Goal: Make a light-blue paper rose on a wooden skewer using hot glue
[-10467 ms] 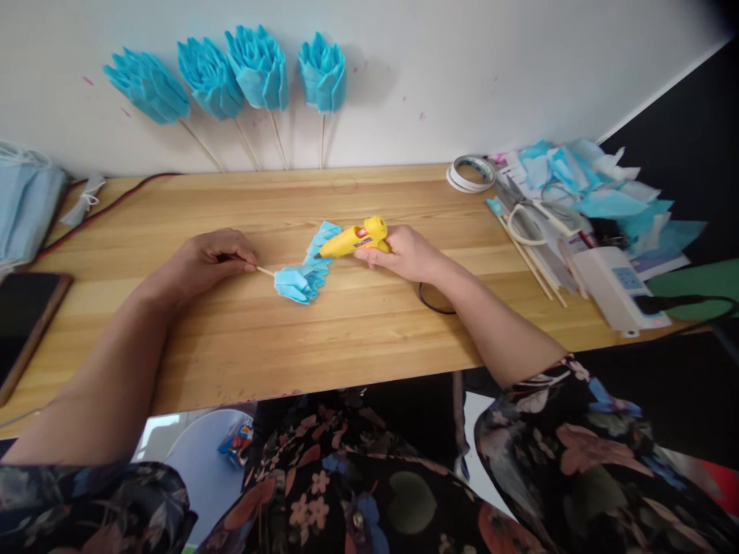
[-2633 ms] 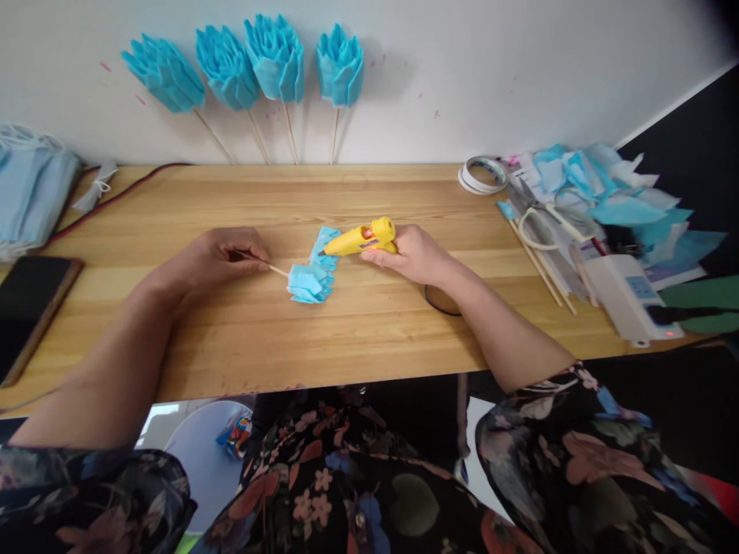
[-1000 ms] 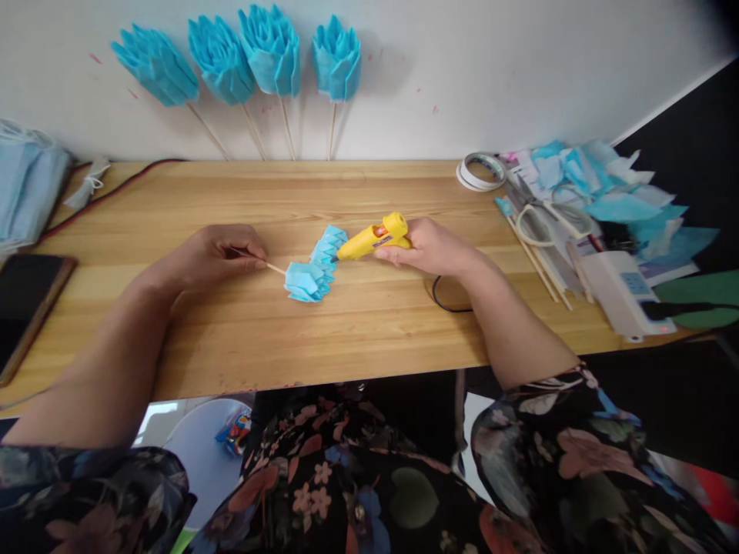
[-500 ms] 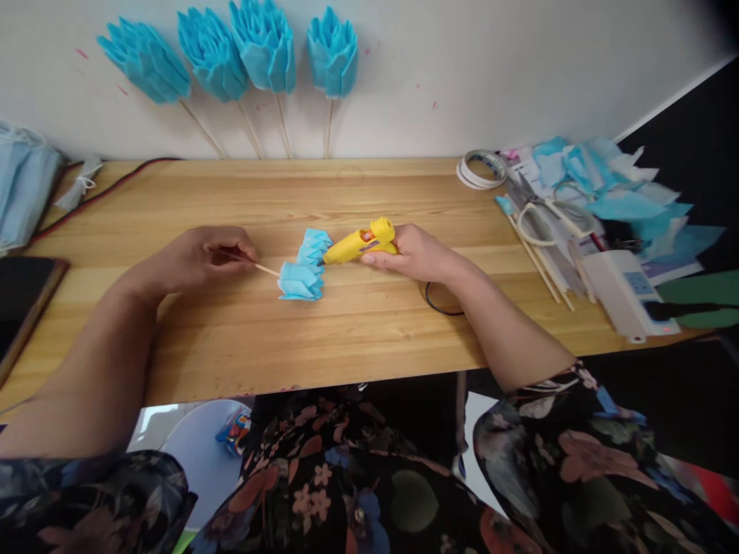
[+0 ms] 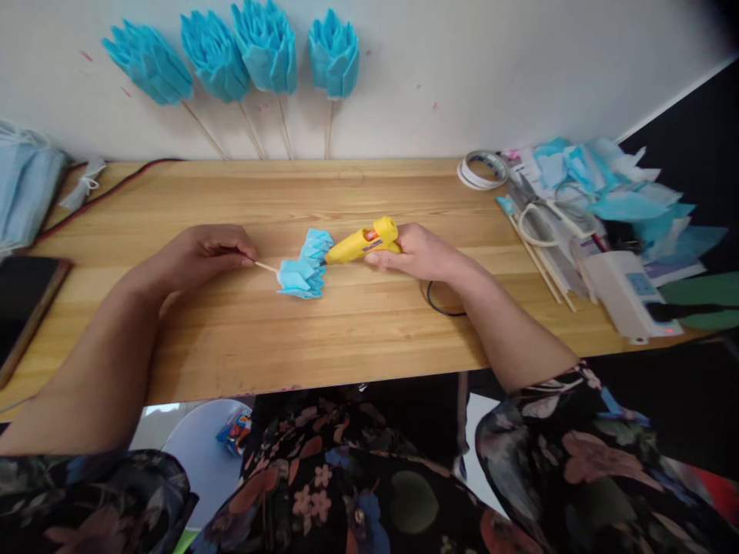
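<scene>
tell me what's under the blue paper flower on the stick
The blue paper flower lies on the bare wooden table. Whatever sits directly beneath its folds is covered.

A home craft corner: a wooden table (image 5: pixel 358 338) against a white wall, finished blue paper flowers (image 5: pixel 231 50) on sticks leaning at 12 o'clock, and tape rolls (image 5: pixel 482 169), scissors (image 5: pixel 540 211) and paper scraps (image 5: pixel 617 192) heaped at 3 o'clock.

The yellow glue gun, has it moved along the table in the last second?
Yes. The glue gun in the right hand has shifted slightly left, away from the tape roll and closer to the left hand.
</scene>
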Tool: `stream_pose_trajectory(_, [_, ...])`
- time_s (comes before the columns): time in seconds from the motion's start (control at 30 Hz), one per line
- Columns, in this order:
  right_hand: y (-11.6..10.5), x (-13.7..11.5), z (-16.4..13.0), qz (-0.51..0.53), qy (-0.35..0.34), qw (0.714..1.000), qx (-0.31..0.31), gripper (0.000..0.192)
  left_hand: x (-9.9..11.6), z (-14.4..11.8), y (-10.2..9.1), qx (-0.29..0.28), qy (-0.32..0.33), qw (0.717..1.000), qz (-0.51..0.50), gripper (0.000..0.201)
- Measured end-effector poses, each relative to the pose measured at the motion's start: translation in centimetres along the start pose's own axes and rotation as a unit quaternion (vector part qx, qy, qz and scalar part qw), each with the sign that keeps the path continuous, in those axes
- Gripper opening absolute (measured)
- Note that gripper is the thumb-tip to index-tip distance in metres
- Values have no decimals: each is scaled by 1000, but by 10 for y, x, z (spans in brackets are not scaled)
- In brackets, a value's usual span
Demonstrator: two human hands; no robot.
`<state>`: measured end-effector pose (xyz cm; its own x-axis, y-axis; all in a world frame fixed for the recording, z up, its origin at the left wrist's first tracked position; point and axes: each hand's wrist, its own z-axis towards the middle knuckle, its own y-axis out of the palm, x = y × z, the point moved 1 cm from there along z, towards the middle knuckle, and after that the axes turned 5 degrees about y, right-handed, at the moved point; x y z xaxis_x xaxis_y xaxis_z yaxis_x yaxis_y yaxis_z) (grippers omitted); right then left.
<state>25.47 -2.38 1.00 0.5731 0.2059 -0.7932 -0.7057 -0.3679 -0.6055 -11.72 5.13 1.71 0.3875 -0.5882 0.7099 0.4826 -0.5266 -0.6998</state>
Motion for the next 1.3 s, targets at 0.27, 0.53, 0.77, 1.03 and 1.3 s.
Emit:
stream_pose_trajectory(0.27, [-6,-3,-3,64,-41,995,58,64,6,1,-1,-14,15,1000,-13,28])
stream_pose_trajectory(0.53, [8,-3,2,29,-17,998,56,53,7,-1,-3,-37,-19,998,-40,33])
stream_pose_trajectory(0.77, [12,-1,5,0,4,998,59,51,3,-1,-3,-36,-32,998,-33,26])
stream_pose_trajectory(1.03, [15,-3,6,-16,30,997,62,49,0,-2,-2,-38,-55,997,-23,28])
stream_pose_trajectory(1.3, [19,-5,7,-34,31,996,70,51,1,-2,-3,-39,-64,997,-36,29])
